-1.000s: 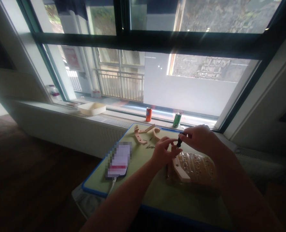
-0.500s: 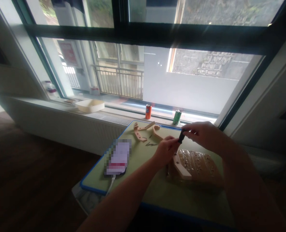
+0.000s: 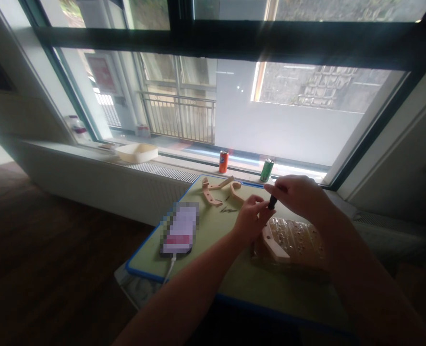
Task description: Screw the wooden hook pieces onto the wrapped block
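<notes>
A black-handled screwdriver (image 3: 272, 202) stands tilted above a curved wooden piece (image 3: 276, 250). My right hand (image 3: 297, 192) is closed around the top of its handle. Lower down, the fingers of my left hand (image 3: 250, 216) pinch the same tool near the base of the handle. The tip is hidden behind my left hand. Under the wooden piece lies a brown block wrapped in clear plastic (image 3: 299, 240), with rows of small dark spots on it. Several screws (image 3: 228, 210) and more curved wooden pieces (image 3: 211, 194) lie farther back on the table.
A phone (image 3: 180, 230) with a white cable lies at the left of the blue-edged table (image 3: 198, 269). On the windowsill stand an orange can (image 3: 223, 162), a green can (image 3: 266, 170) and a cream plastic tub (image 3: 137, 153). A radiator (image 3: 155, 199) runs below the sill.
My right hand has turned over the screwdriver's handle and covers more of its top. The whole view has shifted slightly. Both hands keep their hold.
</notes>
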### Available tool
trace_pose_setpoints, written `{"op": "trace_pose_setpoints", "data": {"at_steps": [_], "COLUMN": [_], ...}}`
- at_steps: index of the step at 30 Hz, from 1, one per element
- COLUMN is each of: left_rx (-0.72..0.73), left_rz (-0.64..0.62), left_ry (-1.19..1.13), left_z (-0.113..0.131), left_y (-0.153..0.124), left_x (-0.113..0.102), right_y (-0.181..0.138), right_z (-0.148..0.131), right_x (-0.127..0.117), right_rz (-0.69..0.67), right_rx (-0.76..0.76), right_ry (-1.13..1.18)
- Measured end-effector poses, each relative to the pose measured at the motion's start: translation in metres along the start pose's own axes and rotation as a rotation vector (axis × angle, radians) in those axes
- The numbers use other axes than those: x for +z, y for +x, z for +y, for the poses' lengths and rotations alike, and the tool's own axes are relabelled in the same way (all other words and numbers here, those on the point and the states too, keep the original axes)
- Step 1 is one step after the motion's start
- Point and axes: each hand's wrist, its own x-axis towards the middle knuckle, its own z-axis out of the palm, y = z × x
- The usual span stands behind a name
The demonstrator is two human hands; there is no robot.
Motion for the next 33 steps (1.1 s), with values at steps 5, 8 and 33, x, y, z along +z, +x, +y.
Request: {"op": "trace_pose_setpoints", "data": {"at_steps": [5,8,33], "left_rx": [0.002,-0.002,-0.021], "left_rz": [-0.075,-0.023,0.007], "left_ry": [-0.031,-0.048,-0.229], "left_z": [0.005,0.002,-0.001], "left_y": [-0.001,-0.002,0.004], "left_x": [0.001,0.004,-0.002], "right_y": [0.0,0.004,0.001], "right_z": [0.01,0.009,0.0], "right_x": [-0.006,-0.003,-0.001], "right_rz": [-0.094,-0.101,-0.013], "right_rx": [-0.114,-0.099,-0.1], "right_ry": [0.187,0.171,0.096]}}
